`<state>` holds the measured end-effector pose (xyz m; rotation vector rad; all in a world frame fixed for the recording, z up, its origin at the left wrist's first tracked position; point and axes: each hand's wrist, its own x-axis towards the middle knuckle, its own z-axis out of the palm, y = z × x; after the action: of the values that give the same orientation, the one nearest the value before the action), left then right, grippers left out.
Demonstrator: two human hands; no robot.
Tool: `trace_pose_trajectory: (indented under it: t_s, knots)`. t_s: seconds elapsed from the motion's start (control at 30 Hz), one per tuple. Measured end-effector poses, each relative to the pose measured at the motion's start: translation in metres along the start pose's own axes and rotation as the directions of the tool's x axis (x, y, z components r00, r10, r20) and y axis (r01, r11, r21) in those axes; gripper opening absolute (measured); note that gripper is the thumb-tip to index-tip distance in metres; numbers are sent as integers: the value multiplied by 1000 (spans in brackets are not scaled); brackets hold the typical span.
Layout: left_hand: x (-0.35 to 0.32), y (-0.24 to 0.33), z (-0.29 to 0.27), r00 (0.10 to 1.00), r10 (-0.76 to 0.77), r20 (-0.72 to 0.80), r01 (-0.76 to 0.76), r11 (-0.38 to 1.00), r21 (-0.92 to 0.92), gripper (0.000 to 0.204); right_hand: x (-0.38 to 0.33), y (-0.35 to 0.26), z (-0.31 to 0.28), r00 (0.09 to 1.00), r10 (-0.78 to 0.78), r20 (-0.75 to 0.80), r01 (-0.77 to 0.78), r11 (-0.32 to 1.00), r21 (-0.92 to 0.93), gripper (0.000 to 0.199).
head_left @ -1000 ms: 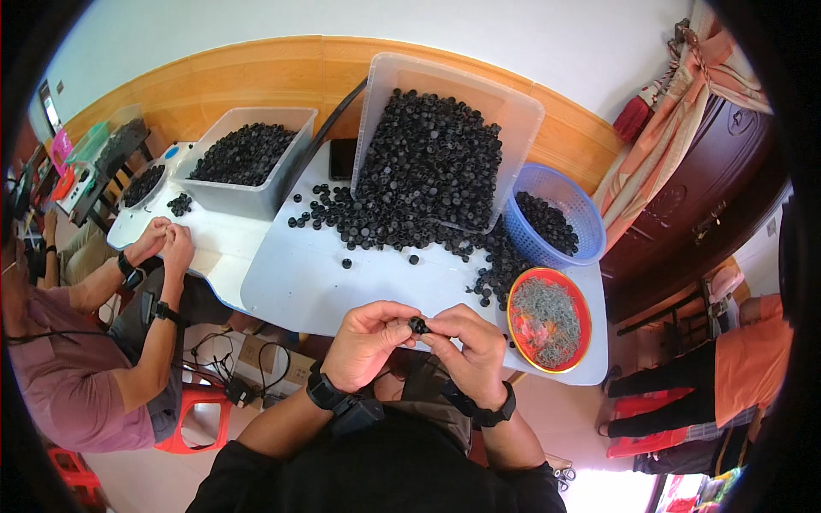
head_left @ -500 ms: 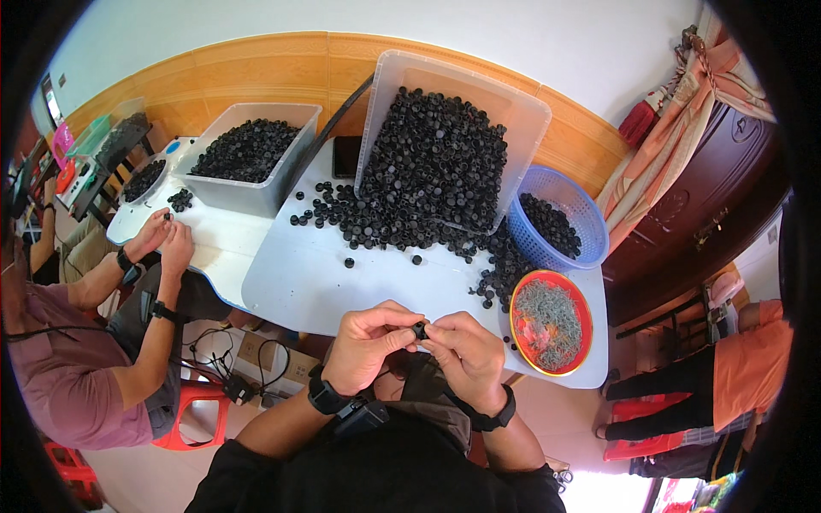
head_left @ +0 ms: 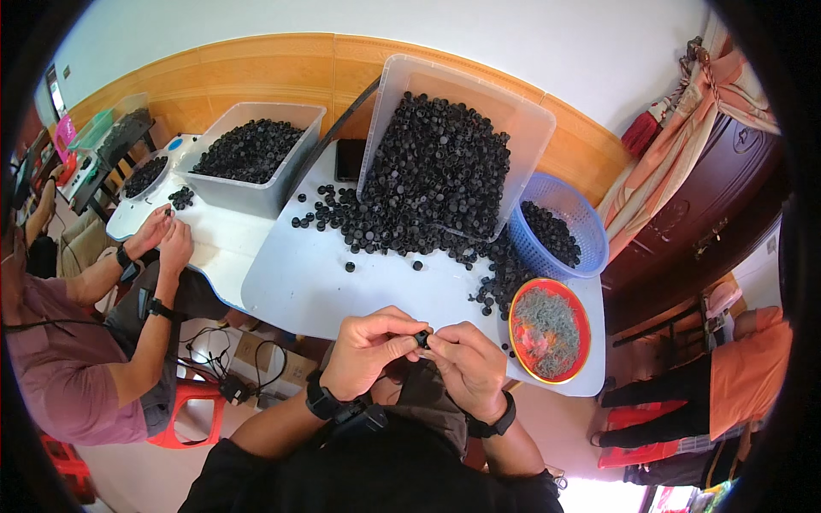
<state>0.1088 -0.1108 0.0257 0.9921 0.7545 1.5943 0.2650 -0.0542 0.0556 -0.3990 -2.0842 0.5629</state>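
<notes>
Just past the table's near edge, I hold one small round black plastic cap (head_left: 422, 339) between both hands. My left hand (head_left: 368, 357) pinches it from the left with thumb and forefinger. From the other side my right hand (head_left: 472, 363) closes its fingertips on the cap; whether they also grip something finer is hidden. Similar black caps (head_left: 385, 227) lie heaped on the pale tabletop (head_left: 299, 286), spilling from a tilted clear plastic bin (head_left: 523, 128). To the right stands a red bowl (head_left: 586, 325) of thin grey metal pieces.
A blue perforated basket (head_left: 590, 218) with black caps stands behind the bowl. A dark flat phone-like object (head_left: 349, 160) lies left of the tilted bin. At left a co-worker (head_left: 85, 359) handles a small black piece near another full bin (head_left: 282, 175). Another person (head_left: 744, 376) is at far right.
The view has shifted slightly. Both my hands stay closed on the cap, with only a slight change in the right fingers.
</notes>
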Motion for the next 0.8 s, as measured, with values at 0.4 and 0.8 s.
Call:
trace_pose_trajectory:
  t_s: [0.4,0.8]
  knots:
    - [-3,7,6,998,67,-14,-66,996,63,19,0,1,4,996,-39,-78,45,996,71,17]
    - [-5,5,5,998,56,-11,-55,995,86,20,3,5,4,997,-45,-62,52,992,113,17]
